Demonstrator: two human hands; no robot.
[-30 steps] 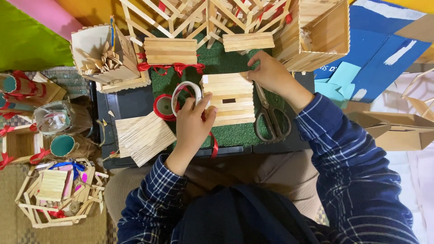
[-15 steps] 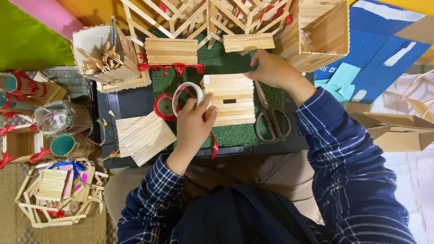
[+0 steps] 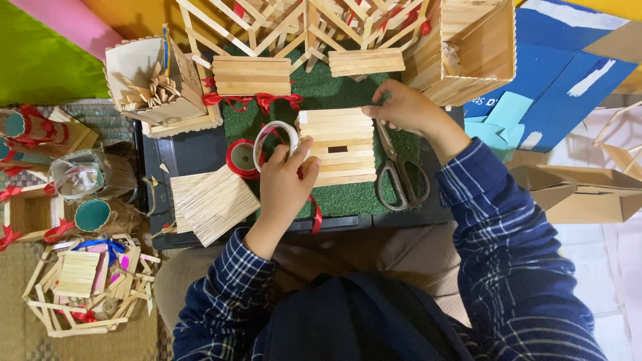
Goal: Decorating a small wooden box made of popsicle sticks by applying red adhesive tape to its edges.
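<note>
A flat panel of wooden craft sticks with a small dark slot lies on a green mat. My left hand rests at the panel's left edge and holds a white tape roll upright, with red ribbon trailing under the wrist. My right hand presses its fingers on the panel's upper right corner. A red ribbon spool sits just left of the tape roll.
Scissors lie right of the panel. Loose stick sheets lie on the dark tray. Stick boxes and lattice pieces crowd the far side. A stick-filled box, cups and stick crafts are left; blue paper right.
My right hand has shifted slightly on the panel's top right corner. My left hand and the tape roll stay almost still.
</note>
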